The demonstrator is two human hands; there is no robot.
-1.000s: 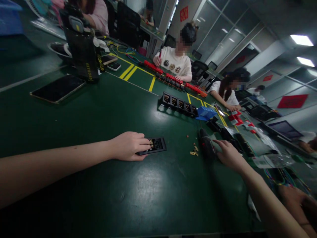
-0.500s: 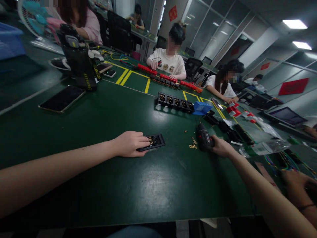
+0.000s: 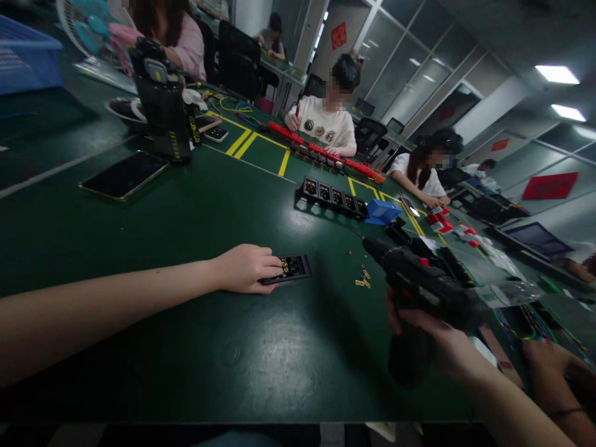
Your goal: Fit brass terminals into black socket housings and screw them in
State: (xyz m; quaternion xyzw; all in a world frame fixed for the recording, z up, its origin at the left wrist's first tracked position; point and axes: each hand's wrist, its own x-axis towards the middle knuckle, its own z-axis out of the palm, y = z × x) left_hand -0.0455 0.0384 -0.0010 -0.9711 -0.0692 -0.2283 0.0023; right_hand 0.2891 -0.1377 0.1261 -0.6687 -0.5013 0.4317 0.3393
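Observation:
My left hand (image 3: 246,268) grips the left end of a small black plastic housing (image 3: 300,266) with brass-coloured metal parts inside; it rests on the green table, and the fingers cover part of it. A black cordless drill (image 3: 419,276) is held in my right hand (image 3: 426,332), lifted off the table, its thin bit pointing up and to the left. Between the housing and the drill lie several small brass pieces (image 3: 364,278). Farther back stands a row of black housings (image 3: 333,197) with brass parts in them, beside a blue plastic piece (image 3: 382,211).
A phone (image 3: 123,176) and a black bottle (image 3: 162,108) are at the left, with a blue basket (image 3: 28,59) behind. Across the table a co-worker (image 3: 328,121) handles red strips (image 3: 321,151). Another person's hand (image 3: 554,366) is close at the right beside wires.
My right hand has picked the drill up from beside the brass pieces and brought it nearer, turning it so the bit points left. My left hand stays on the black housing.

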